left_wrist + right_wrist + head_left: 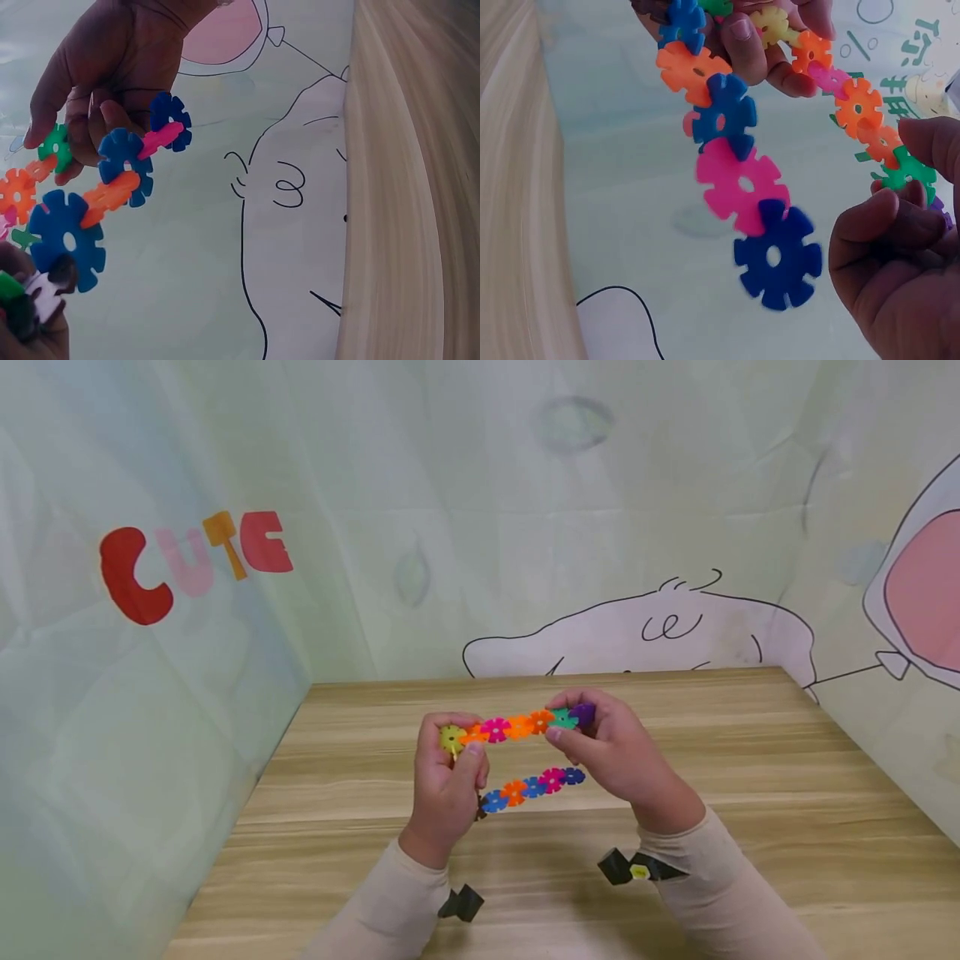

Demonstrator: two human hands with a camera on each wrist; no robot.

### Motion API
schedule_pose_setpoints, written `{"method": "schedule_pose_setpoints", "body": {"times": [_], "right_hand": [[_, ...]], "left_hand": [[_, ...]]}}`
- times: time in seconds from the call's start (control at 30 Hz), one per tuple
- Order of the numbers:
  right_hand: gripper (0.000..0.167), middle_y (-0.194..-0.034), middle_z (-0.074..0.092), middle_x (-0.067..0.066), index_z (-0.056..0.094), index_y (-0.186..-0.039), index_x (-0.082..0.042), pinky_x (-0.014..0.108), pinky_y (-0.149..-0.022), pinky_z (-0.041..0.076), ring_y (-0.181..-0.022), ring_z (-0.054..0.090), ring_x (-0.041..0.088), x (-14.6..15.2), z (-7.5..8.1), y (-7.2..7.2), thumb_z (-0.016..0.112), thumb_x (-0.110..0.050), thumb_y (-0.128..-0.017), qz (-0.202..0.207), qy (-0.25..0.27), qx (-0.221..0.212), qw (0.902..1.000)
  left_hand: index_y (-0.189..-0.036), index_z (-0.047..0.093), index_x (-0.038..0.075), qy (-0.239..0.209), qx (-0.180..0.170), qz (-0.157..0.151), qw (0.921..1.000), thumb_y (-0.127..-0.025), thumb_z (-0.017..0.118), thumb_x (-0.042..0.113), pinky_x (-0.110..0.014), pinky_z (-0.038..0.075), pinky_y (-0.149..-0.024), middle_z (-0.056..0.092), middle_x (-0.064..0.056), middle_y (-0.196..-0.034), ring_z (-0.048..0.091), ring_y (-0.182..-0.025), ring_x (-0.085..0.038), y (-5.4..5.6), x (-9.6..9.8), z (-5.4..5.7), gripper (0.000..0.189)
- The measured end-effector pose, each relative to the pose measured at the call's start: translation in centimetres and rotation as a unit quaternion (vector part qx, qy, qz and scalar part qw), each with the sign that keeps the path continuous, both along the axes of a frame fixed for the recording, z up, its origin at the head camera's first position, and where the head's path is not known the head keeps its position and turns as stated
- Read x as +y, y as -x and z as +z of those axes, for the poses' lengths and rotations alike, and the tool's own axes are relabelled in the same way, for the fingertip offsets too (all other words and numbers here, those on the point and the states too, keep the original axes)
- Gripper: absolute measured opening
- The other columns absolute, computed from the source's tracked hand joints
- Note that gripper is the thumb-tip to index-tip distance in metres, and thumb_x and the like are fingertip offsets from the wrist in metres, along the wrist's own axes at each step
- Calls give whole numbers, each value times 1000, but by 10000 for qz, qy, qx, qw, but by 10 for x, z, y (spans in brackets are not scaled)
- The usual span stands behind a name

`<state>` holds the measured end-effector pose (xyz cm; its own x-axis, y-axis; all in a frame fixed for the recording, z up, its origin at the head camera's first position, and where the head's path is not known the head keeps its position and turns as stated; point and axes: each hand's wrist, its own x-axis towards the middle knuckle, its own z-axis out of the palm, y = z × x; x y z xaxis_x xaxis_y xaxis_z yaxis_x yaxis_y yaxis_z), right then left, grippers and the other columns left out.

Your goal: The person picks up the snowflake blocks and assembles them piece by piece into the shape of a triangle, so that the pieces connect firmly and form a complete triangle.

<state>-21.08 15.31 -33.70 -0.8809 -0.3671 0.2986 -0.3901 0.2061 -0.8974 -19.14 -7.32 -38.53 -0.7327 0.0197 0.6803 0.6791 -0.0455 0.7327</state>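
Notched plastic snowflake discs are joined edge to edge into a chain with two rows. In the head view, the upper row (pixel 495 730) runs from a yellow disc (pixel 452 739) through orange and pink to a green disc (pixel 563 718) and a purple end disc (pixel 584 715). My left hand (pixel 442 785) grips the yellow end. My right hand (pixel 626 756) pinches the upper row around the green disc. The lower row (pixel 532 787) sticks out from my left hand, its navy end disc (pixel 778 259) free. Green, white and dark discs sit partly hidden in the left fingers.
Beneath both hands lies a wood-grain table (pixel 337 852). Behind it hangs a pale printed cloth backdrop (pixel 420 527) with cartoon drawings; it also covers the left and right sides. Black wrist-worn devices (pixel 617 866) are strapped at both cuffs.
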Motion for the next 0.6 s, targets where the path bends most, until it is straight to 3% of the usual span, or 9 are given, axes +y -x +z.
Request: {"method": "schedule_pose_setpoints", "body": {"times": [0.2, 0.33, 0.47, 0.6], "right_hand": [[57, -116, 64, 17, 41, -152, -9, 29, -80, 59, -99, 62, 31, 5, -2, 5, 67, -7, -101, -46, -48, 194, 9998], [61, -131, 65, 15, 39, -155, -12, 32, -88, 58, -110, 61, 30, 6, -4, 9, 69, -12, -101, -27, -266, -211, 9994], [65, -120, 70, 14, 42, -154, -14, 35, -90, 60, -106, 66, 29, -1, -7, 11, 75, -14, -98, 308, -443, -713, 9960], [58, -105, 71, 15, 47, -148, -6, 34, -90, 61, -97, 70, 29, -9, -8, 8, 73, -5, -97, 495, 50, -817, 9954]], "left_hand": [[-121, 42, -7, -461, -203, 434, 9978, -102, 43, -5, -22, 45, -47, 53, -10, -74, 47, -51, -18, 2, -5, 7, 19], [-119, 42, -3, -1035, -208, 651, 9923, -104, 40, -2, -22, 44, -47, 48, -6, -67, 47, -52, -17, 3, -10, 11, 16], [-119, 42, 5, -1322, -127, 728, 9885, -105, 38, 1, -21, 45, -49, 47, -4, -70, 47, -55, -16, 2, -12, 14, 15], [-120, 42, 10, -1436, -160, 725, 9868, -105, 38, 3, -21, 45, -49, 48, -4, -75, 48, -55, -16, 0, -9, 15, 17]]}}
